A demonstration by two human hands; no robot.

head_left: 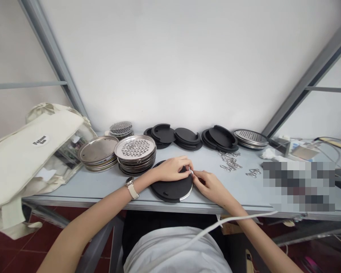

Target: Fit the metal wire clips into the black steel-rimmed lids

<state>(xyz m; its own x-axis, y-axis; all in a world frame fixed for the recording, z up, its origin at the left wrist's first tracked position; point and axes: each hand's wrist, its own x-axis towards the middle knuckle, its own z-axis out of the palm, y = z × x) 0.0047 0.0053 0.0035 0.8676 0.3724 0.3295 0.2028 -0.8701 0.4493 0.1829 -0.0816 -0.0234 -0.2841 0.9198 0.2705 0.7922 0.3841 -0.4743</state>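
A round black disc (170, 189) with a strip of silvery metal along its right rim lies near the front edge of the table. My left hand (174, 169) reaches over the disc, thumb and fingertips pinched on a small shiny metal clip (191, 171) at its right edge. From the other side my right hand (211, 186) is closed, its fingertips at the same clip and the disc's rim. Fingers partly hide how the clip meets the disc. Loose wire-like metal clips (230, 162) lie in a heap to the right, with several more beside them.
Stacked round metal grater plates (135, 148) and plain metal discs (98, 149) stand at left. Black round holders (220, 138) line the wall, with another grater stack (251, 138) at right. A cream bag (31, 151) hangs over the left end. A white cord (210, 231) crosses in front.
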